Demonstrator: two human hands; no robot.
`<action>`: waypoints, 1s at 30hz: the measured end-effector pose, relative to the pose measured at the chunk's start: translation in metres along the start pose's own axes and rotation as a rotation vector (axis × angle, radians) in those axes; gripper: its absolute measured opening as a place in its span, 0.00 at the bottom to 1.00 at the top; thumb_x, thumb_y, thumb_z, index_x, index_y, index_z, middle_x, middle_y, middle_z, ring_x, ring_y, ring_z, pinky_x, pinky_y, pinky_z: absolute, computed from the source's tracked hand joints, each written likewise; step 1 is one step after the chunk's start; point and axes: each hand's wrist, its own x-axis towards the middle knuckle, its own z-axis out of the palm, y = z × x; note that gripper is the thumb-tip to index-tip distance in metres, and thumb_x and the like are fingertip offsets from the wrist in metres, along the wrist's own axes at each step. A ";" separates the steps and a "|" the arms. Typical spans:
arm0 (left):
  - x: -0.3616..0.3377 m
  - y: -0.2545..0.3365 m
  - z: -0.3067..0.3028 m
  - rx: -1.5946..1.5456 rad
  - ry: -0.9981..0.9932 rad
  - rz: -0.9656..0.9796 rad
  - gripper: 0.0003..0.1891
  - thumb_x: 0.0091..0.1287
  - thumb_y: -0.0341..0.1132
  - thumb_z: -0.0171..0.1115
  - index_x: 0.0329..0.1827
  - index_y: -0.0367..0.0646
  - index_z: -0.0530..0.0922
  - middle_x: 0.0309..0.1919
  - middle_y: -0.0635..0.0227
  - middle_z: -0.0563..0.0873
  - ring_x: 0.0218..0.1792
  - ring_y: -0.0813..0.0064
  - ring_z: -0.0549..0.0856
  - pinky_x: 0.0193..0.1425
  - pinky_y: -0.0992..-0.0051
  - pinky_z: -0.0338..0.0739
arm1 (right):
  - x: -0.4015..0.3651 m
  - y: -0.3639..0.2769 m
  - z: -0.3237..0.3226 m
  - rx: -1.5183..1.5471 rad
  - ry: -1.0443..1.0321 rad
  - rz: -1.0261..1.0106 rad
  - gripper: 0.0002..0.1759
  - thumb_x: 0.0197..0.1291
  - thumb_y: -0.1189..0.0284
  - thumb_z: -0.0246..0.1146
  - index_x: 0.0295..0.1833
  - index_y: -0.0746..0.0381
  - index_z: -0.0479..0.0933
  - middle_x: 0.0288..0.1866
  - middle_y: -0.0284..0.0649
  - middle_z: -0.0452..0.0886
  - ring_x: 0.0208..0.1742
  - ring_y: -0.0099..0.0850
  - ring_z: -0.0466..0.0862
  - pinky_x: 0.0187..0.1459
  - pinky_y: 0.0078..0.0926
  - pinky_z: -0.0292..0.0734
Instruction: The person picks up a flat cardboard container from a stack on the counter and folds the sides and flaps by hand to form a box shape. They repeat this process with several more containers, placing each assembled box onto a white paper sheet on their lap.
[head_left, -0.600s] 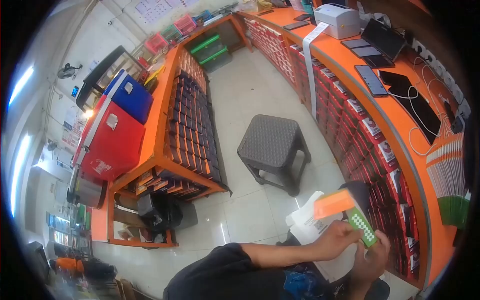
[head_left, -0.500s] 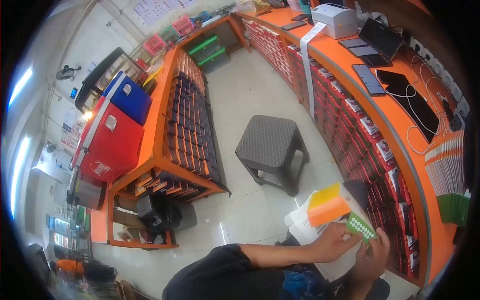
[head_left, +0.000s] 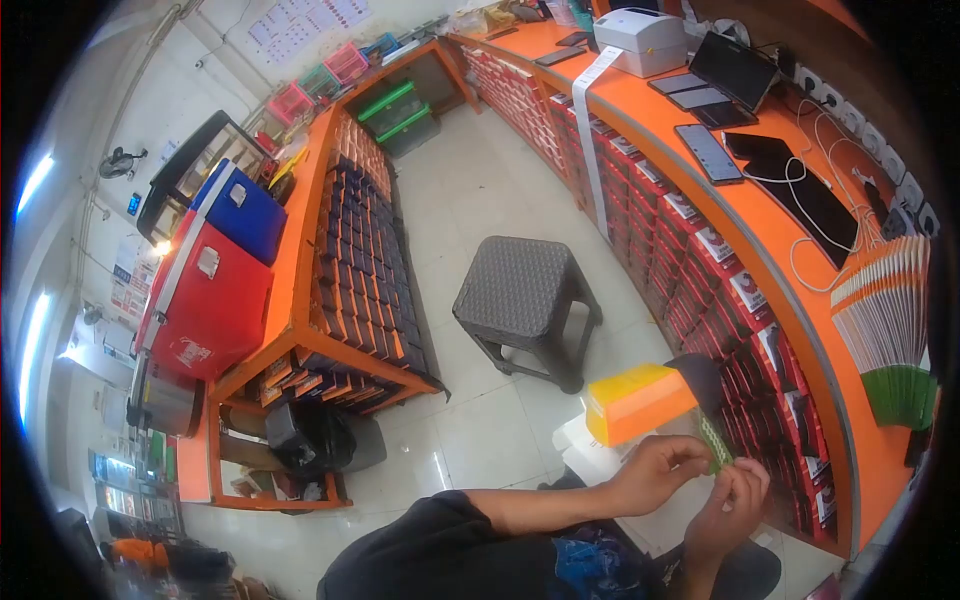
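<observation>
Between both hands is a small green piece with a white pattern, flat and thin, now turned nearly edge-on. My left hand pinches its lower left side with thumb and fingers. The fingers of my right hand close on its lower right end. Just beyond my left hand lies a yellow and orange box, tilted, over a white sheet or carton. A dark round thing beside the box is only partly visible.
A grey plastic stool stands ahead on the floor. Along the right runs an orange counter with phones, cables, a label printer and fanned green-ended packs. Red and blue coolers sit on the left counter.
The green piece has turned from showing its patterned face to nearly edge-on. My hands have shifted slightly with it. The whole view has moved a little.
</observation>
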 end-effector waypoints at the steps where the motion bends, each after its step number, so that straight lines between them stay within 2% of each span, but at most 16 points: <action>1: 0.000 -0.001 0.000 -0.051 -0.003 0.011 0.07 0.85 0.25 0.65 0.59 0.34 0.84 0.53 0.68 0.92 0.57 0.82 0.88 0.65 0.75 0.83 | 0.000 0.000 0.000 0.008 -0.005 -0.006 0.03 0.78 0.79 0.65 0.49 0.69 0.83 0.44 0.48 0.86 0.55 0.51 0.86 0.57 0.48 0.81; 3: 0.002 0.003 0.003 -0.101 -0.009 0.020 0.07 0.85 0.26 0.65 0.59 0.34 0.83 0.53 0.68 0.91 0.57 0.82 0.88 0.66 0.75 0.83 | 0.000 -0.002 0.000 0.015 -0.007 -0.010 0.03 0.78 0.79 0.65 0.49 0.68 0.83 0.44 0.47 0.86 0.55 0.50 0.86 0.57 0.48 0.81; 5: 0.004 0.014 0.007 -0.237 0.079 0.010 0.09 0.85 0.25 0.64 0.63 0.34 0.80 0.54 0.67 0.91 0.58 0.81 0.88 0.67 0.75 0.84 | 0.001 -0.007 0.000 0.044 -0.008 0.062 0.04 0.79 0.79 0.64 0.49 0.68 0.83 0.44 0.47 0.86 0.55 0.50 0.85 0.57 0.49 0.80; 9: 0.004 0.007 -0.001 -0.134 0.001 -0.052 0.10 0.85 0.25 0.64 0.64 0.34 0.79 0.54 0.66 0.91 0.59 0.80 0.88 0.68 0.74 0.84 | 0.001 -0.006 0.003 0.009 0.013 -0.015 0.04 0.79 0.79 0.64 0.49 0.68 0.84 0.43 0.47 0.86 0.55 0.50 0.85 0.57 0.49 0.80; 15: 0.006 -0.006 -0.010 -0.223 -0.071 -0.002 0.09 0.84 0.24 0.66 0.63 0.35 0.83 0.56 0.65 0.92 0.60 0.79 0.89 0.67 0.73 0.85 | 0.000 -0.009 0.004 0.017 0.011 -0.030 0.03 0.77 0.80 0.66 0.48 0.68 0.85 0.43 0.46 0.85 0.54 0.49 0.84 0.57 0.47 0.79; 18: 0.008 0.000 -0.010 -0.140 -0.038 0.015 0.09 0.83 0.24 0.67 0.62 0.36 0.86 0.56 0.65 0.93 0.59 0.78 0.90 0.66 0.72 0.86 | -0.003 -0.006 0.007 0.089 -0.029 -0.044 0.04 0.71 0.83 0.71 0.48 0.66 0.87 0.42 0.44 0.83 0.53 0.46 0.84 0.57 0.45 0.79; 20: 0.006 -0.003 -0.010 -0.260 -0.046 0.000 0.10 0.82 0.24 0.68 0.62 0.37 0.87 0.55 0.65 0.92 0.58 0.77 0.90 0.66 0.70 0.86 | -0.006 -0.003 0.009 0.231 -0.001 0.065 0.09 0.65 0.86 0.75 0.48 0.64 0.87 0.46 0.42 0.81 0.54 0.43 0.83 0.59 0.42 0.78; 21: 0.005 -0.003 -0.010 -0.262 -0.045 -0.001 0.10 0.82 0.24 0.68 0.62 0.37 0.87 0.55 0.65 0.92 0.58 0.77 0.90 0.66 0.70 0.86 | -0.008 -0.002 0.008 0.229 -0.003 0.066 0.09 0.65 0.86 0.75 0.48 0.64 0.87 0.46 0.42 0.81 0.54 0.43 0.83 0.59 0.42 0.78; 23: 0.003 -0.002 -0.011 -0.289 -0.084 0.098 0.11 0.82 0.26 0.69 0.64 0.37 0.87 0.54 0.66 0.92 0.56 0.78 0.90 0.66 0.70 0.86 | -0.008 0.003 0.007 0.287 0.026 0.136 0.13 0.61 0.87 0.77 0.47 0.62 0.87 0.51 0.42 0.79 0.58 0.41 0.81 0.61 0.41 0.76; 27: 0.007 0.002 -0.009 -0.200 -0.061 0.085 0.12 0.83 0.28 0.70 0.65 0.38 0.84 0.53 0.67 0.92 0.52 0.79 0.90 0.61 0.71 0.86 | -0.007 0.011 0.002 0.220 -0.017 0.050 0.13 0.62 0.82 0.80 0.49 0.62 0.87 0.55 0.45 0.78 0.60 0.42 0.80 0.63 0.42 0.76; 29: 0.009 0.017 -0.015 -0.344 0.043 0.022 0.14 0.84 0.27 0.67 0.67 0.40 0.78 0.50 0.68 0.91 0.49 0.81 0.87 0.56 0.75 0.83 | -0.017 0.032 0.002 0.194 0.052 -0.076 0.22 0.65 0.84 0.75 0.62 0.62 0.79 0.74 0.48 0.73 0.65 0.42 0.80 0.66 0.41 0.78; 30: 0.010 0.030 -0.015 -0.468 0.076 -0.059 0.21 0.84 0.29 0.67 0.73 0.48 0.69 0.50 0.67 0.90 0.46 0.80 0.87 0.52 0.77 0.81 | -0.011 0.033 -0.005 0.192 0.054 -0.076 0.22 0.65 0.84 0.75 0.62 0.62 0.79 0.74 0.48 0.73 0.65 0.42 0.80 0.66 0.41 0.78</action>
